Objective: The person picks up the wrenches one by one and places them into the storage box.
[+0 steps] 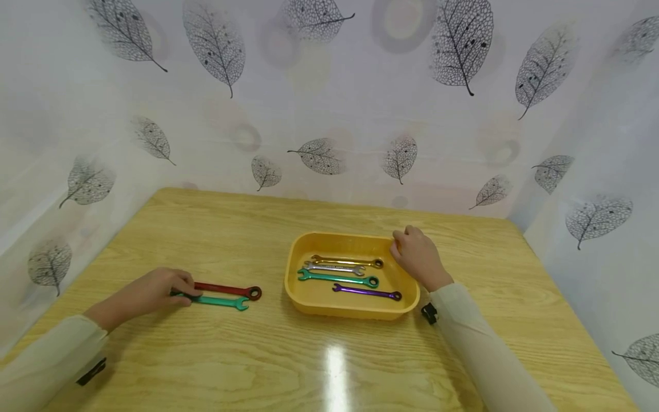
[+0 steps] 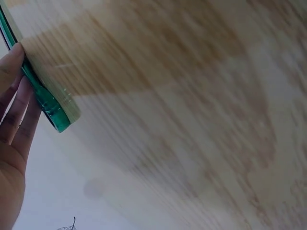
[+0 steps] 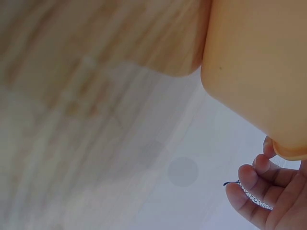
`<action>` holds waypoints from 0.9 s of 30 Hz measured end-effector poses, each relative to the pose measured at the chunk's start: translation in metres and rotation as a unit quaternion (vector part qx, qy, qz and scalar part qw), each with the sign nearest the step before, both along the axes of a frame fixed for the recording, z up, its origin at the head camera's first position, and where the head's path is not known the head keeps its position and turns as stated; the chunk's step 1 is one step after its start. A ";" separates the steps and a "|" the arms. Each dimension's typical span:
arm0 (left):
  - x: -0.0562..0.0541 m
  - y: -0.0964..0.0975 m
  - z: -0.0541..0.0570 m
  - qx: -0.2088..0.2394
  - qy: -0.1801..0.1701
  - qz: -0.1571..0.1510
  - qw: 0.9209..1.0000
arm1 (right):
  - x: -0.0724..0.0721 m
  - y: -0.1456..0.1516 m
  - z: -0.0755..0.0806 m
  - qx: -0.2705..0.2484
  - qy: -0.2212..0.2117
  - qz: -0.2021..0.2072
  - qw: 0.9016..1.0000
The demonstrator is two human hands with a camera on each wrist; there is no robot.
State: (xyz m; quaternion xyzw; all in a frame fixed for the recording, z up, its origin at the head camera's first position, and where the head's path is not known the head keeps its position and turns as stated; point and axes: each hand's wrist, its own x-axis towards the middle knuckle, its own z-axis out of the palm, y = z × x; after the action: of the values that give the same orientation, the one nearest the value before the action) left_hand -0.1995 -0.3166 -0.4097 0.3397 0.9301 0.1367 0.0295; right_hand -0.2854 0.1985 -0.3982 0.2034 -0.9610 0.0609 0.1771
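My left hand pinches a green combination wrench near its ring end, at the left of the table. In the left wrist view thumb and fingers meet on the green wrench's shaft. Just behind it lies a red wrench, its far end hidden by the hand. On the right, my right hand holds the back right corner of a yellow plastic tray. The right wrist view shows fingers curled at the tray's rim.
Inside the tray lie a gold wrench, a silver wrench, a second green wrench and a purple wrench, roughly side by side. A wood-grain table carries everything. Leaf-patterned cloth hangs around its back and sides.
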 end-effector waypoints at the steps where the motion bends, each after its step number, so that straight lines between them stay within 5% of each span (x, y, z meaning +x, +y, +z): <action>1: 0.000 0.000 0.000 0.001 0.001 0.000 1.000 | 0.000 0.000 0.000 -0.001 -0.001 0.000 1.000; 12: 0.001 0.001 -0.003 0.021 0.004 0.015 1.000 | 0.000 0.000 0.000 -0.005 -0.015 -0.004 1.000; 27: 0.002 -0.005 -0.018 0.129 0.047 0.022 0.990 | 0.001 -0.001 0.001 -0.008 -0.010 -0.002 1.000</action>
State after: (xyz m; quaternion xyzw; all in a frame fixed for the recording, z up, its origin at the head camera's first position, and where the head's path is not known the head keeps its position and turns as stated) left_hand -0.1970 -0.3213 -0.4281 0.3263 0.9123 0.2400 -0.0607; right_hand -0.2844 0.1978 -0.3972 0.1998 -0.9626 0.0702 0.1689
